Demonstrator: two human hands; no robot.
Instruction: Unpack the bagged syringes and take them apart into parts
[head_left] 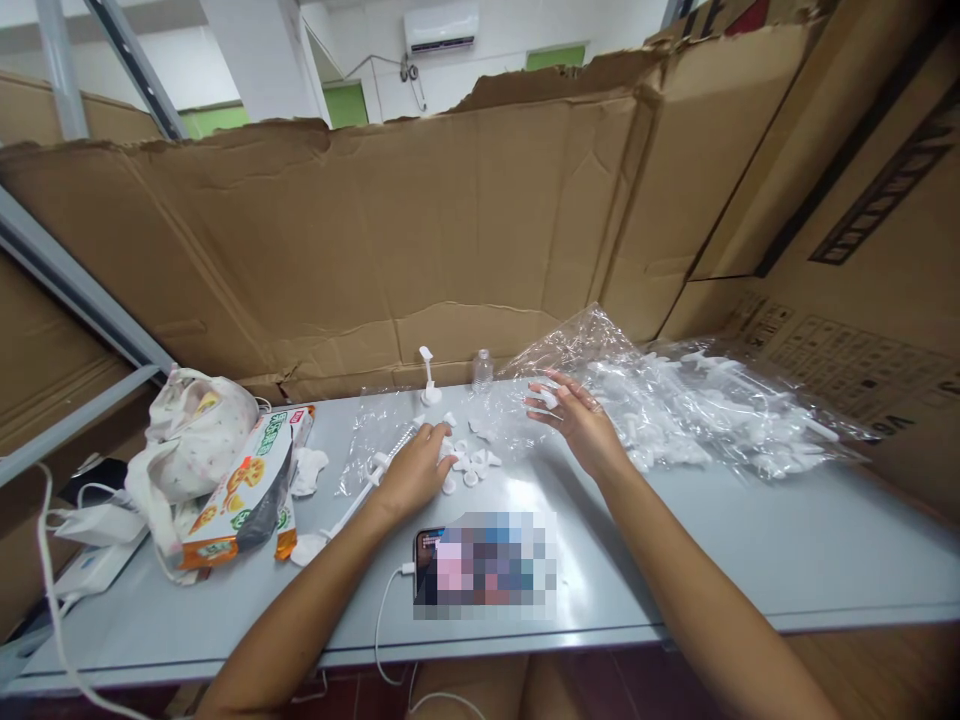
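My left hand (416,465) rests on the grey table (750,540), fingers curled over a small heap of white plastic caps (474,462). A long white plastic stem (367,480) lies just left of that hand. My right hand (574,415) hovers with fingers spread beside a clear plastic bag (675,400) full of white plastic parts, a small white piece at its fingertips. One assembled white stand (429,378) stands upright behind the caps.
A phone (484,565) on a white cable lies near the front edge. At the left sit a snack box (247,485), a cloth bag (199,420) and chargers. A small clear bottle (482,368) stands at the back. Cardboard walls (450,220) surround the table.
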